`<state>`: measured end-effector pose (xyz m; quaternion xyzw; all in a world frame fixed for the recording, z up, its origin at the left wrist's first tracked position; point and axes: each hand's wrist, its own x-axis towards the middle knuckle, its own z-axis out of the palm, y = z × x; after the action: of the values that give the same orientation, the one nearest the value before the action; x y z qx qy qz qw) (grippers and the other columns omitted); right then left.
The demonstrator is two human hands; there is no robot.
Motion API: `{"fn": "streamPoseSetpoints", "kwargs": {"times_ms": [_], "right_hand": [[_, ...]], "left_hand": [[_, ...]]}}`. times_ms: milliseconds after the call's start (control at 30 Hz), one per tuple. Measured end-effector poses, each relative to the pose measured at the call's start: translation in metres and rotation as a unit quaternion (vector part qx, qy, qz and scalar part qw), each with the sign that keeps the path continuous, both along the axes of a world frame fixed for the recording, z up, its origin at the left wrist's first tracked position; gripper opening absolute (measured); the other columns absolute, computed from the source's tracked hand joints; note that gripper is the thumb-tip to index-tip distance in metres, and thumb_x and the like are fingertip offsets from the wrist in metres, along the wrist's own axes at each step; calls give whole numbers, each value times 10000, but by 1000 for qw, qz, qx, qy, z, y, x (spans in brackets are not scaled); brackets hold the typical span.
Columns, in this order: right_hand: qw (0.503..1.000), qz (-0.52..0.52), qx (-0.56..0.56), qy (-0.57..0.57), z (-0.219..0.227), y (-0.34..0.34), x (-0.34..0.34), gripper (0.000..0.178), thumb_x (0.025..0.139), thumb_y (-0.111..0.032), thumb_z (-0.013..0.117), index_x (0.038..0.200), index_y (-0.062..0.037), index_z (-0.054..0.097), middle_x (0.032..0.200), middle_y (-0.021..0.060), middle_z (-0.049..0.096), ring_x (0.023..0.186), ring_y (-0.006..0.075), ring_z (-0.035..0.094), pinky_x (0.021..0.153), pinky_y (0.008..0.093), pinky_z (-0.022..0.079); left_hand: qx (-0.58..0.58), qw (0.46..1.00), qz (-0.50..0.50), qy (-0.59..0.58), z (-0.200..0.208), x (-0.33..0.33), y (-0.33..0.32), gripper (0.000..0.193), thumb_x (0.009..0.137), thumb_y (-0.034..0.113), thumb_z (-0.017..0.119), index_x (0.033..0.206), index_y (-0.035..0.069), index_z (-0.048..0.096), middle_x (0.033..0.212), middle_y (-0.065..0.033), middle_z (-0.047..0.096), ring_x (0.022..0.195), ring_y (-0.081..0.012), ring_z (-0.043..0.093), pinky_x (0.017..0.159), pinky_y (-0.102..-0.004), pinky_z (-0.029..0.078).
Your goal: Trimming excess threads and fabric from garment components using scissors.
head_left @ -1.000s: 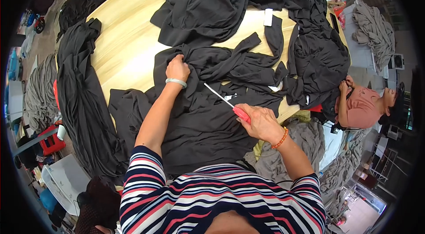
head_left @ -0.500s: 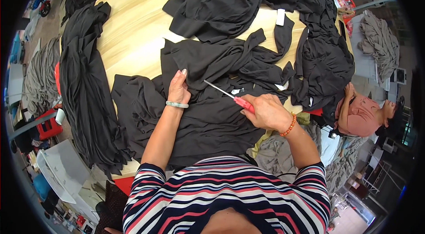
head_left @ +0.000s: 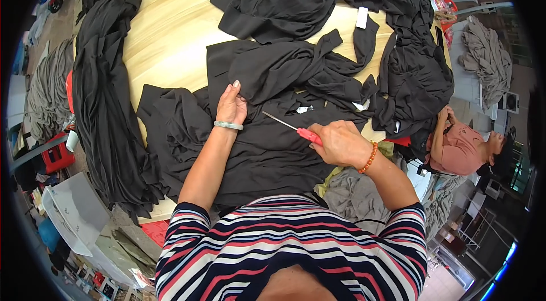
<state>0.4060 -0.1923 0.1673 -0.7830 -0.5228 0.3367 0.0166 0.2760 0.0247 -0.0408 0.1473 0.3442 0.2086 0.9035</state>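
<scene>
My left hand (head_left: 231, 106), with a pale bangle at the wrist, rests on a black garment (head_left: 267, 73). Its fingers are bent close together and seem to pinch the cloth; the fingertips are partly hidden. My right hand (head_left: 343, 144), wearing an orange bead bracelet, is closed around a red-handled tool (head_left: 309, 135). The tool's thin metal shaft points up and left, over the cloth near my left hand. I cannot tell its exact kind. More black cloth (head_left: 256, 164) lies bunched beneath both hands. A white label (head_left: 305, 110) shows on it between them.
On the pale wooden table (head_left: 165, 39), black garments (head_left: 281, 2) lie at the far side. A long black heap (head_left: 102, 96) hangs over the left edge. Another black pile (head_left: 418, 82) lies right, near a person in pink (head_left: 460, 150). Grey cloth (head_left: 355, 201) sits beside my right arm.
The tool's tip has dropped slightly and its handle has moved a little left with my right hand. My left hand has turned slightly, on the same garment. The whole view has shifted a little.
</scene>
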Motion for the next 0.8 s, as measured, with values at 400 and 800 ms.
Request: {"fn": "streamPoseSetpoints", "kwargs": {"times_ms": [400,800], "right_hand": [[989,-122,80,-2,-14,-2,5,283,849,-218,656,1086,-81,582,778,194,666,751,382,658,674,462,522],[985,-152,79,-11,-21,-16,-6,324,868,-236,639,1162,-121,566,828,190,669,800,405,646,714,481,511]], "left_hand": [[423,856,-234,181,19,-11,29,217,922,237,653,988,33,621,836,-9,627,820,-97,590,755,-260,477],[514,788,-120,317,-49,29,98,427,778,256,746,1050,-59,651,998,-220,694,940,-347,668,858,-382,498]]}}
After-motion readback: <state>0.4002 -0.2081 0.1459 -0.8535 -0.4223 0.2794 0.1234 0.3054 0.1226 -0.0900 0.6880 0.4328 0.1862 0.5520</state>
